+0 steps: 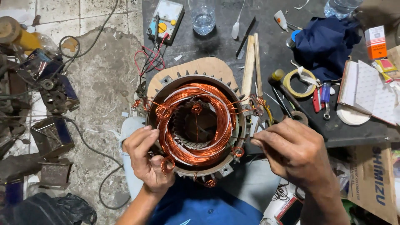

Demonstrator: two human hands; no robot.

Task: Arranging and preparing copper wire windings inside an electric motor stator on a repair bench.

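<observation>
Resting on the person's lap against the near edge of the dark tabletop, the round motor stator lay with its open bore facing straight up at the camera, its axis running vertically and its metal rim of fins forming a ring around the core. Loops of bright copper wire circled inside the bore, with small twisted coils hanging off the rim at several spots. The left hand curled at the lower left of the rim, fingers bent and the grip closed lightly around one small copper coil pinched near the thumb. The right hand came in from the right, knuckles up, wrist bent, its fingertips pressed together at the rim's right side; whether that grip had hold of a strand could not be told. Behind the stator stood a white meter with a yellow dial and red and black leads, a clear bottle and two wooden sticks. To the right lay a roll of yellow tape, a dark blue cloth, a small orange and white box at the far right edge, and an open pad of white sheets. A brown cardboard carton with blue lettering sat below the tabletop at lower right.
</observation>
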